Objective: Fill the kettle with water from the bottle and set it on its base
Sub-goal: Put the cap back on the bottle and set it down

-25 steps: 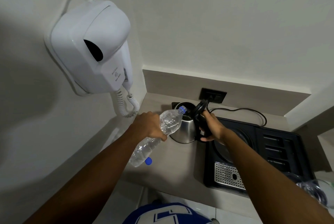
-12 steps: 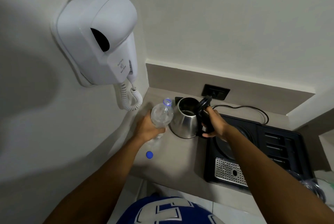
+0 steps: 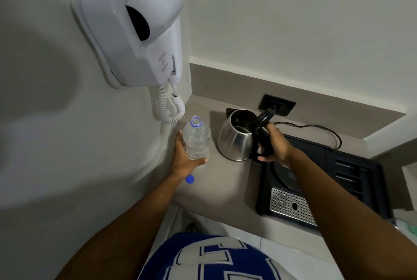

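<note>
A steel kettle (image 3: 234, 142) with a black handle stands on the beige counter, its lid flipped open. My right hand (image 3: 274, 144) grips the kettle's handle. My left hand (image 3: 184, 160) holds a clear plastic bottle (image 3: 196, 138) upright, uncapped, just left of the kettle and apart from it. The bottle's blue cap (image 3: 189, 179) lies on the counter under my left wrist. The round kettle base (image 3: 285, 175) sits in a black tray (image 3: 361, 175) to the right, partly hidden by my right forearm.
A white wall-mounted hair dryer (image 3: 133, 26) with a coiled cord (image 3: 169, 108) hangs close above the left of the counter (image 3: 223, 191). A black wall socket (image 3: 277, 105) and power cord (image 3: 316, 127) lie behind the kettle. A perforated metal drip grid (image 3: 291, 206) sits at the tray's front.
My left hand has swung the bottle from tilted over the kettle's opening to upright and moved it left, away from the kettle. My right hand has stayed on the handle.
</note>
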Tool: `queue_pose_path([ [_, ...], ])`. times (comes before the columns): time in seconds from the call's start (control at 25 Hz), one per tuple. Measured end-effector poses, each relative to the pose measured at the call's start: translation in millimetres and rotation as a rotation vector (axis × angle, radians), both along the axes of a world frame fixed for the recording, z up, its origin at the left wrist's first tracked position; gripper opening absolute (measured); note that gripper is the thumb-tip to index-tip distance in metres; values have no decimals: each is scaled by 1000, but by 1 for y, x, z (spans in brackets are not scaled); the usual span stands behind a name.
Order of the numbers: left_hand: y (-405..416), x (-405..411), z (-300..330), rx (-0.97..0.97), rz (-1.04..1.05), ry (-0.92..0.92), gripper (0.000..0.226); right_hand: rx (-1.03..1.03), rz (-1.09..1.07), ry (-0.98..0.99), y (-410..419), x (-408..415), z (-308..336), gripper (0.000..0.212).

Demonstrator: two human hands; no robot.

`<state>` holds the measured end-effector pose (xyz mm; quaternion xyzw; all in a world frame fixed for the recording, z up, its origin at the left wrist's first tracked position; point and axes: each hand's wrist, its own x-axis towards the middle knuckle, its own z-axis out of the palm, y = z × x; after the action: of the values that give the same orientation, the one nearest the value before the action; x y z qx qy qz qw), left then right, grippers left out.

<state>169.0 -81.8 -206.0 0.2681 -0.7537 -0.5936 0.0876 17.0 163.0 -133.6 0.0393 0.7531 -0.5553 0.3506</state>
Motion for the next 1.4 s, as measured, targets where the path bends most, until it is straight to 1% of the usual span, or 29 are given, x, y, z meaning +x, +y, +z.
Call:
queue_pose_path([
  [0.04,6,11,-11,-37,45,-62,110,3,-3,-2,0,0,1,81],
  [0.08,13,26,-22,-99,71,-145,106,8,-10,-7,0,1,0,87],
  [0.12,18,41,-32,-196,46,-222,96,13,-19,-10,0,1,-1,91],
  [0.2,17,63,-47,-422,-162,-306,67,16,-23,-12,0,1,-1,93],
  [0.24,13,66,-50,-525,-255,-306,50,15,-20,-14,0,1,-1,92],
  [0.28,8,65,-51,-589,-305,-273,38,12,-20,-16,-1,2,0,90],
  [0.36,5,62,-45,-599,-316,-187,24,1,-23,-18,-2,3,2,84],
  [0.44,8,58,-31,-509,-229,-99,21,-10,-20,-14,-3,3,4,78],
  [0.52,15,56,-8,-380,-21,48,24,-12,-13,-8,-3,3,4,72],
  [0.56,16,53,8,-381,73,156,25,-11,-14,-7,-2,4,3,70],
  [0.64,12,39,46,-509,158,415,25,-10,-9,-5,0,3,2,68],
  [0.68,6,27,64,-571,179,511,25,-9,0,-7,0,3,3,68],
  [0.72,1,15,81,-611,191,559,24,-10,8,-9,-1,3,3,68],
  [0.76,-2,4,97,-627,182,564,24,-12,13,-10,-1,3,3,69],
  [0.84,-2,-11,116,-647,94,473,23,-15,8,-11,-1,3,4,69],
  [0.92,1,-17,118,-698,5,359,21,-17,-4,-17,0,3,5,71],
  [1.0,1,-17,112,-737,-38,302,20,-11,-11,-15,0,4,5,73],
  [1.08,-4,-18,108,-732,-14,311,17,0,-14,-16,0,4,5,77],
  [1.16,-7,-16,104,-655,79,357,14,8,-13,-13,0,4,6,78],
  [1.24,-6,-13,98,-618,150,410,15,7,-17,-5,-1,4,7,78],
  [1.32,-6,-10,92,-620,138,456,15,16,-21,-3,-1,4,6,78],
  [1.4,-12,-13,91,-572,64,465,15,24,-23,3,-1,3,5,75],
])
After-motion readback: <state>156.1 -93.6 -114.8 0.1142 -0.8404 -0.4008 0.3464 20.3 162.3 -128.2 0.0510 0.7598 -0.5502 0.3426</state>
